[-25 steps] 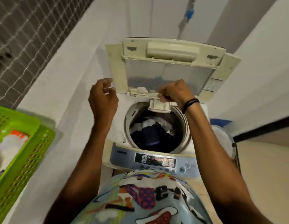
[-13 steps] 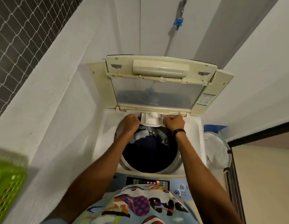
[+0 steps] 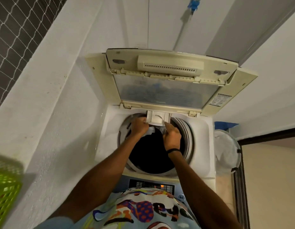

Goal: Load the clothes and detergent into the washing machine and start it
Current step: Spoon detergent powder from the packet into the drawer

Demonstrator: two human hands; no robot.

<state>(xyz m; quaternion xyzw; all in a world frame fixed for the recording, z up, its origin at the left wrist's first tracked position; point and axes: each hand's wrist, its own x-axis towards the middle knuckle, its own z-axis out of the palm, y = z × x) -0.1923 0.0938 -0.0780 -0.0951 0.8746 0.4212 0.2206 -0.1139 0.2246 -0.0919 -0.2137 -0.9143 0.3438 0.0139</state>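
The top-loading washing machine [image 3: 199, 146] stands against the wall, its lid [image 3: 166, 90] folded up and back beyond the fingers. Below the fingers, the round drum [image 3: 153, 156] holds dark clothes [image 3: 151, 146], with a pale piece showing between the 2 hands. At the drum's far rim, the detergent drawer [image 3: 157, 119] sticks out, just above the fingertips. The left hand [image 3: 139, 126] is curled at the drawer's left front corner and the right hand [image 3: 171, 134] at its right front corner; both touch it, but whether the fingers pinch the drawer or only press it, I cannot tell. Nearer than the wrists, the control panel [image 3: 151, 185] shows 1 orange light. A green basket [image 3: 6, 192] sits far left of the hands.
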